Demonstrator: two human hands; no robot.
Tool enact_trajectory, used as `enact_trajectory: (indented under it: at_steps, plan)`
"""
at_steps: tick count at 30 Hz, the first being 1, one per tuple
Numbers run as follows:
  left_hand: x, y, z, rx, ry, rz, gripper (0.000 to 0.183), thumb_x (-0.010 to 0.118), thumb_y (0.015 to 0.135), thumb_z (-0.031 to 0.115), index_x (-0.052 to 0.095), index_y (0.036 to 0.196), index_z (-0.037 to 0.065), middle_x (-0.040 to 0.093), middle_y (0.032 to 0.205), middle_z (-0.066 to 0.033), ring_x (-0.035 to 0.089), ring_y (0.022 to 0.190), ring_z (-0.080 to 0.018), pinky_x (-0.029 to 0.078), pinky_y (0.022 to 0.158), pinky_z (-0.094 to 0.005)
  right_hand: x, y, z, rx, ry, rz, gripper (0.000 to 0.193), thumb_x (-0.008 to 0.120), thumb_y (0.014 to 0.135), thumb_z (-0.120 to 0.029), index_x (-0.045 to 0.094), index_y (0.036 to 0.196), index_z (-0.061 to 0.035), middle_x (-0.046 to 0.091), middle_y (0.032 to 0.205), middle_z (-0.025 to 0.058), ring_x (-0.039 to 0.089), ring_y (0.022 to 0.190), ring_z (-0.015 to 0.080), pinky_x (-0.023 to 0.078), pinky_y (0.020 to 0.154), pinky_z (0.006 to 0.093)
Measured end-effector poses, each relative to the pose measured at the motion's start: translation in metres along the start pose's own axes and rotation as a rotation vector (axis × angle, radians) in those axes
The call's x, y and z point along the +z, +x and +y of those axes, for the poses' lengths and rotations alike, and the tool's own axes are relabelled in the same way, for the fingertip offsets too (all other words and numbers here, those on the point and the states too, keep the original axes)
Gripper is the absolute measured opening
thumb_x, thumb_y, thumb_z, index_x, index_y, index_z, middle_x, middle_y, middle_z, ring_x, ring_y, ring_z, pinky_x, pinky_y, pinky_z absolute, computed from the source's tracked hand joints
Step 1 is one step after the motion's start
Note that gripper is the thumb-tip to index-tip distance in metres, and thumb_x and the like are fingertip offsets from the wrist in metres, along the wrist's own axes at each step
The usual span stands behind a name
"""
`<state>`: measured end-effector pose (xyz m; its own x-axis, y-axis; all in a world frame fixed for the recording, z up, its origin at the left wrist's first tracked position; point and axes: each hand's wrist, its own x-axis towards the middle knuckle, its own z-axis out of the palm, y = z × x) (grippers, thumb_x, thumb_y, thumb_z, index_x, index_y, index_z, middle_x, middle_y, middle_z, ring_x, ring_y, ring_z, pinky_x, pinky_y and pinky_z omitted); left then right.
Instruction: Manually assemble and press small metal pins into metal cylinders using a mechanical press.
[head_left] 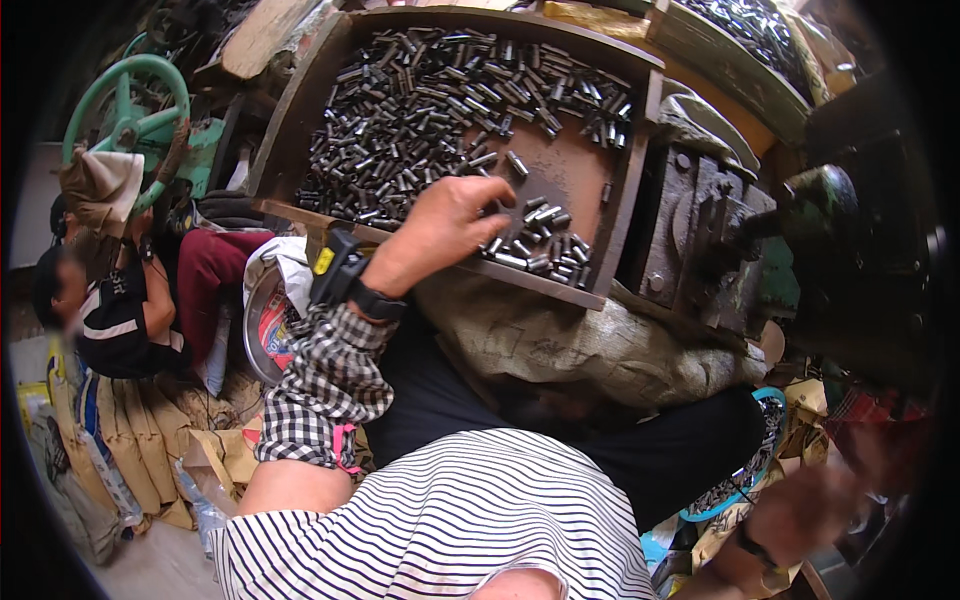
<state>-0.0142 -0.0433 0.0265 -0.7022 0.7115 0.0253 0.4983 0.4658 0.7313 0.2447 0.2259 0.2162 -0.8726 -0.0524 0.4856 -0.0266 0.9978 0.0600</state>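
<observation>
A shallow wooden tray (450,18) in front of me holds a great heap of short metal pins (400,130). My left hand (450,220) is over its near side, fingers curled in among the pins; whatever they hold is hidden. Right of that hand lies a smaller loose group of pins (540,240) in the near right corner. One single pin (517,163) rests just beyond my fingers. My right hand (805,510) is low at the far right, smeared by motion, beside a blue-rimmed basket (770,400) of small metal parts; its fingers cannot be made out.
A dark, greasy machine (690,230) stands right of the tray. Another wooden box (740,60) of metal parts is at the back right. Left are a green handwheel (125,120), a person (120,310) at work, a metal basin (262,330) and stacked brown sacks (140,430).
</observation>
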Motion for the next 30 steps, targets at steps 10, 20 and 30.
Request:
enact_trajectory:
  at_steps: [10,20,30]
  plan:
    - [0.04,0.026,-0.019,0.07,0.374,0.043,0.014,0.062,0.081,0.016,0.057,0.085,0.004,0.057,0.084,-0.0143,0.061,0.076,-0.0341,0.051,0.064,-0.0425,0.273,0.062,-0.091,-0.261,0.359,-0.262,0.018,0.058,0.071,-0.006,0.056,0.088,-0.0024,0.057,0.089,0.0104,0.056,0.082,0.0262,0.045,0.073,0.0351]
    - [0.044,0.031,-0.019,0.13,0.485,-0.079,0.012,0.062,0.074,0.006,0.056,0.084,0.002,0.057,0.087,-0.015,0.062,0.075,-0.0338,0.051,0.063,-0.0421,0.285,0.061,-0.096,-0.31,0.347,-0.439,0.01,0.057,0.073,-0.004,0.056,0.083,-0.0045,0.054,0.081,0.0108,0.059,0.077,0.0258,0.048,0.066,0.0357]
    - [0.054,0.034,-0.014,0.168,0.438,-0.1,0.016,0.061,0.078,0.01,0.051,0.088,0.002,0.054,0.084,-0.0172,0.061,0.076,-0.0349,0.05,0.062,-0.0432,0.248,0.052,-0.076,0.059,0.735,-0.294,0.014,0.064,0.075,-0.003,0.058,0.087,-0.0012,0.059,0.077,0.0134,0.062,0.068,0.0287,0.05,0.059,0.0364]
